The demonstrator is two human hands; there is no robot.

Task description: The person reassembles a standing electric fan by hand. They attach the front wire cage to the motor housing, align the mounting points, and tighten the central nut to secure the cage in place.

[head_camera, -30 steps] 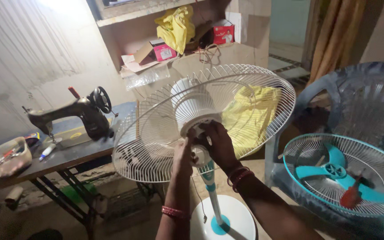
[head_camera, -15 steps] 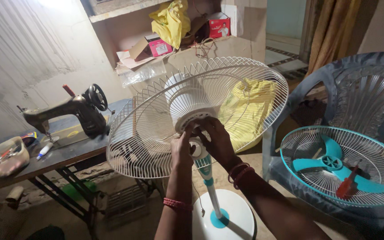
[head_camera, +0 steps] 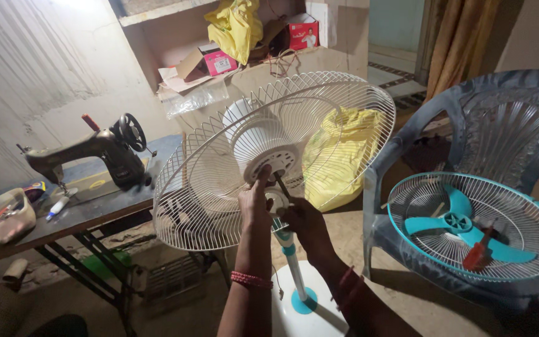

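- Plastic tub, far left edge of frame, on the dark worktop: holds small mixed items, too dim to name. A marker-like pen lies just beside it on the worktop.
- Wall shelf, top centre: one yellow bag, one pink box, one red box, loose clear plastic sheet at its left end.
- Blue plastic chair, right of frame: on its seat lies one teal fan guard with a teal three-blade fan inside; a red-handled screwdriver rests on the wires.
- White pedestal fan, centre of frame: rear wire guard tilted back, motor hub in the middle, stem with teal bands down to a round white base, lower centre.
- Left hand: on the hub's lower front face, fingertips touching the white plastic; grip looks loosely pressed rather than clenched.
- Right hand: just below and right of the hub, grip closed around a thin dark tool shaft that runs up-left to the hub centre.
- Hub sits directly above both hands; the two hands nearly touch.
- Counts: fans 2; chairs 1; sewing machines 1, on the worktop, left; large yellow bags behind the guard 1.
- Bangles at both wrists.
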